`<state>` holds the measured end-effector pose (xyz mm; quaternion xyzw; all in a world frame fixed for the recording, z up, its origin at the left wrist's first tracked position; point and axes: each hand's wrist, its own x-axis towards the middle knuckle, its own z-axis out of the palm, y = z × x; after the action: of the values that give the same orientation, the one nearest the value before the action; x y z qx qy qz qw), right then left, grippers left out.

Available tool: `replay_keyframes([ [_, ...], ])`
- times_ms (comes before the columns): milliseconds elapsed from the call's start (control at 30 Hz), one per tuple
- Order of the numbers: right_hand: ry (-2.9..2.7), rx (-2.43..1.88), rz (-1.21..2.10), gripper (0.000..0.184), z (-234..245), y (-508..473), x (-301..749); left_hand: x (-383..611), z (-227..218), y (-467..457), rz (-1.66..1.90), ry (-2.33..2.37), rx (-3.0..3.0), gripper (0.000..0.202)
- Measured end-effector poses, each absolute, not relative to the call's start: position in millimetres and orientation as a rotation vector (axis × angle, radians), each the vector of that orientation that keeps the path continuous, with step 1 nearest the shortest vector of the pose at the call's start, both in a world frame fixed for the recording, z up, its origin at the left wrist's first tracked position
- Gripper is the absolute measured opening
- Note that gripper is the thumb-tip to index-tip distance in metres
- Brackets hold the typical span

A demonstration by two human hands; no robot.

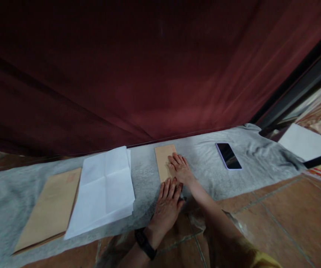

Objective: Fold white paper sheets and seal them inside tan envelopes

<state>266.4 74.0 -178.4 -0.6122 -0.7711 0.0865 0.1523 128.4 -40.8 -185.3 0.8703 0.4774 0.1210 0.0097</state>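
Note:
A small brown paper envelope lies flat on the grey cloth. My left hand, with a dark band on its wrist, rests with fingers stretched out at the envelope's near end. Just beyond it, my right hand lies flat with spread fingers on the envelope's right side. Both hands press down from above and grip nothing. The envelope's lower right part is hidden under them.
To the left lie creased white paper sheets and large brown envelopes. A phone with a purple edge lies to the right. Behind the cloth hangs a dark red curtain. Tiled floor shows along the near side.

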Motion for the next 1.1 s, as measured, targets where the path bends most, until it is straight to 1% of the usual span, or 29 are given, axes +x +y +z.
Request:
replay_keyframes([
  [267,-2.163,-1.778,0.165,0.049,-184.2,84.9,261.6,125.8,-184.8,-40.3,0.357,1.478,2.746,0.060],
  [500,-2.173,-1.754,0.020,0.054,-195.6,60.3,269.7,126.5,-182.8,-40.7,0.342,1.472,2.727,0.058],
  [633,-2.178,-1.739,-0.038,0.056,-200.0,45.7,283.8,125.0,-183.4,-43.3,0.332,1.473,2.729,0.064],
  [800,-2.116,-1.837,-0.075,0.056,-200.0,34.7,303.2,121.0,-185.1,-47.8,0.349,1.496,2.755,0.069],
  [933,-2.105,-1.873,-0.057,0.054,-198.3,28.7,316.6,115.2,-187.5,-50.8,0.376,1.535,2.787,0.068],
  [1100,-2.038,-1.836,0.101,0.055,-187.5,26.5,325.5,106.7,-186.5,-51.1,0.377,1.558,2.796,0.063],
])
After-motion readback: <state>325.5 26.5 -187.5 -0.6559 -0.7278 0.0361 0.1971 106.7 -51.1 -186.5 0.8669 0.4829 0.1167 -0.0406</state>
